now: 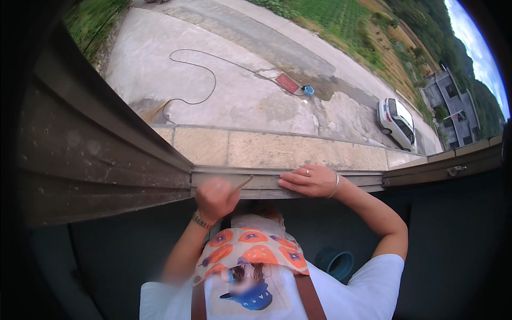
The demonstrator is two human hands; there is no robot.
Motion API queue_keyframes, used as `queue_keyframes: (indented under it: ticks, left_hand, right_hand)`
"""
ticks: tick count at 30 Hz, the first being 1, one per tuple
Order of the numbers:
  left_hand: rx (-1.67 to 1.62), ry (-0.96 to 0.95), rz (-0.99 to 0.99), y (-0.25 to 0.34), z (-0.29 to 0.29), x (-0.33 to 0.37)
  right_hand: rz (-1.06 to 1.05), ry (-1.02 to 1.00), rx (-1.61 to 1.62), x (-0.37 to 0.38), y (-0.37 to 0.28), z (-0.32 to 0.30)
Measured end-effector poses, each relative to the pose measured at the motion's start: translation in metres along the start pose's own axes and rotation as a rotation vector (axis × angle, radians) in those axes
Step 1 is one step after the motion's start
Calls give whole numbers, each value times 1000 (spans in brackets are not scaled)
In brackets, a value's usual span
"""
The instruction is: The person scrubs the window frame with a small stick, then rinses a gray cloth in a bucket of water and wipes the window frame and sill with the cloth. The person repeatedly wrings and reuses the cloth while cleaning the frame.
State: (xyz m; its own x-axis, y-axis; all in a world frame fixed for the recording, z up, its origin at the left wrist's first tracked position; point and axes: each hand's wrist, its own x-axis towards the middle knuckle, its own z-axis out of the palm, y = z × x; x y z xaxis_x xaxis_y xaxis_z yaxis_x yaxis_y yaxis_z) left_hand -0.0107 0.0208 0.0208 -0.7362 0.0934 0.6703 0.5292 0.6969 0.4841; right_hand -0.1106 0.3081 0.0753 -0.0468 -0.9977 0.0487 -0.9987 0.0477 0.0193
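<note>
My left hand [215, 196], slightly smeared by motion, is closed in a fist at the left part of the window sill track [261, 184]. A thin, flat, tan stick [244, 183] juts from it to the right, its end over the track; the rest of it is hidden in the fist. Farther right, my right hand [312, 181] rests flat on the same track with its fingers stretched out to the left. It wears a ring and a bracelet, and nothing shows in it.
A brown window frame [106, 133] rises on the left; another with a latch [457, 170] is on the right. Beyond the tiled outer ledge [277, 149] lies a concrete yard with a hose [215, 80], red mat [287, 84], blue bucket [308, 90] and white car [397, 122]. A teal bucket [338, 264] stands indoors.
</note>
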Motion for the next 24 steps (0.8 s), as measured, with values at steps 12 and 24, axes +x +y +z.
queue_keyframes:
  ticks: [12, 24]
  left_hand:
    - [-6, 29, -24, 3, 0, 4]
    - [-24, 13, -10, 1, 1, 3]
  right_hand:
    - [29, -20, 254, 18, -17, -8]
    - [210, -140, 289, -4, -26, -9]
